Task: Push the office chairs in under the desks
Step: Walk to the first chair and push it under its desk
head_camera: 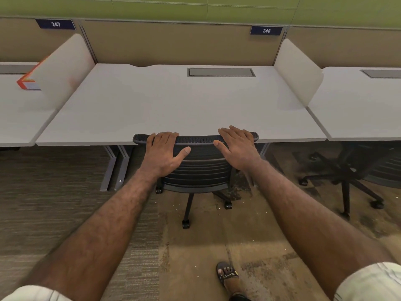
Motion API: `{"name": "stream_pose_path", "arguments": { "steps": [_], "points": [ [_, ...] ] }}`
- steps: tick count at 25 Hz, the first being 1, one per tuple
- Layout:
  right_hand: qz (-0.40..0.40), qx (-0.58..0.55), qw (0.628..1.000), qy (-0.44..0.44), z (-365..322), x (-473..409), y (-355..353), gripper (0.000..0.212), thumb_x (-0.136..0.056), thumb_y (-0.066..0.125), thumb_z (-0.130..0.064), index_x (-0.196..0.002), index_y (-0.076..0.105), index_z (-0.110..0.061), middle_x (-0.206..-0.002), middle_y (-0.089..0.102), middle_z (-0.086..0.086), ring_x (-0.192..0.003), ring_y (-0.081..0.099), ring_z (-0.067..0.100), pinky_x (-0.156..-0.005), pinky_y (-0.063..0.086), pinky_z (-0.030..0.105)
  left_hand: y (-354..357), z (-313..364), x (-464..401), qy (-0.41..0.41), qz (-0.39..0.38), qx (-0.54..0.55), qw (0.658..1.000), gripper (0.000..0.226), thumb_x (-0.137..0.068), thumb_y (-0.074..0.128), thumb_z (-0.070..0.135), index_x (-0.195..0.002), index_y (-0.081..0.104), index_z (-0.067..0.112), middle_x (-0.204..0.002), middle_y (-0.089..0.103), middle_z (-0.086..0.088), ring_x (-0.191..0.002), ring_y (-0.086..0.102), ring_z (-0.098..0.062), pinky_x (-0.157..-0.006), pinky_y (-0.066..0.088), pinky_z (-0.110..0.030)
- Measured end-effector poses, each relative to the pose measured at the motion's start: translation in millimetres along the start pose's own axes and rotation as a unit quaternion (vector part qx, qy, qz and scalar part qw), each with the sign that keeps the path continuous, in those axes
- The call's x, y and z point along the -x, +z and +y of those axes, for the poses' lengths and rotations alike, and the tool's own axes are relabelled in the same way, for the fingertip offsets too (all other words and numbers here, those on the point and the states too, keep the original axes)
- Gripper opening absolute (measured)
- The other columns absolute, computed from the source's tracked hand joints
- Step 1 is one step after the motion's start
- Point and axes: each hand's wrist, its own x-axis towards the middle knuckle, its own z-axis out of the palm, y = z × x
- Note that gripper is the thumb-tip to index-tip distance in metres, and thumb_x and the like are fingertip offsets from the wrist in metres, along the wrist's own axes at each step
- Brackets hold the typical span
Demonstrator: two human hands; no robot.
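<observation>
A black office chair with a mesh-topped, horizontally ribbed plastic backrest (196,168) stands upright on a dark star base with castors, its back turned to the camera and its seat out of sight beneath the wide, pale grey, flat-topped table (173,101), the backrest's top edge touching or just beside the table's front edge. To the right, a second black office chair on a five-spoke castor base (347,170) sits mostly hidden under the neighbouring pale grey table (358,105), with only its base, column and part of the seat showing in shadow.
</observation>
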Motion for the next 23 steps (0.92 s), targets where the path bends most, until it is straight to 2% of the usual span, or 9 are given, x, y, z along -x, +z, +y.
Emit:
{"name": "stream_pose_path", "arguments": {
  "steps": [7, 11, 17, 19, 23],
  "points": [
    [-0.007, -0.012, 1.0, -0.003, 8.2, -28.0, -2.9, 0.076, -0.109, 0.018, -0.071, -0.166, 0.04, -0.026, -0.173, 0.039, -0.006, -0.165, 0.021, 0.019, -0.132, 0.007, 0.051, 3.0, -1.4, -25.9, -0.015, -0.016, 0.005, 1.0, 0.084, -0.093, 0.033, 0.082, -0.152, 0.042, 0.023, -0.153, 0.046, -0.004, -0.15, 0.033, -0.025, -0.131, 0.007, -0.054],
    [0.001, -0.024, 1.0, -0.007, 10.2, -28.7, 0.1, 0.079, -0.107, 0.015, -0.072, -0.167, 0.04, -0.027, -0.173, 0.039, -0.007, -0.165, 0.019, 0.017, -0.133, 0.006, 0.05, 7.1, -2.8, -27.7, -0.013, -0.015, -0.002, 1.0, 0.085, -0.091, 0.036, 0.083, -0.152, 0.04, 0.024, -0.152, 0.044, -0.004, -0.149, 0.032, -0.026, -0.131, 0.008, -0.054],
    [-0.031, -0.027, 0.999, -0.012, 8.3, -24.7, -8.0, 0.072, -0.113, 0.021, -0.066, -0.171, 0.028, -0.025, -0.179, 0.026, -0.005, -0.167, 0.009, 0.016, -0.132, -0.001, 0.048, 3.5, -2.5, -26.5, -0.012, -0.03, -0.017, 0.999, 0.096, -0.087, 0.031, 0.089, -0.156, 0.036, 0.023, -0.158, 0.04, -0.005, -0.153, 0.027, -0.027, -0.131, 0.005, -0.054],
    [-0.044, -0.019, 0.999, -0.018, 8.5, -16.1, -9.5, 0.075, -0.112, 0.021, -0.068, -0.173, 0.021, -0.024, -0.181, 0.02, -0.004, -0.168, 0.004, 0.015, -0.133, -0.006, 0.047, 1.8, 2.2, -20.2, -0.014, -0.042, -0.033, 0.998, 0.101, -0.087, 0.026, 0.09, -0.162, 0.028, 0.021, -0.167, 0.03, -0.007, -0.16, 0.017, -0.028, -0.132, 0.0, -0.055],
    [-0.032, -0.025, 0.999, -0.016, 4.0, 21.8, -13.8, 0.091, -0.105, 0.018, -0.081, -0.175, 0.011, -0.024, -0.183, 0.006, -0.005, -0.167, -0.007, 0.011, -0.132, -0.016, 0.043, -1.3, 25.1, 18.7, -0.026, -0.041, -0.032, 0.998, 0.107, -0.09, 0.021, 0.088, -0.17, 0.003, 0.018, -0.179, -0.005, -0.006, -0.164, -0.014, -0.024, -0.131, -0.013, -0.052]
  ]
}}
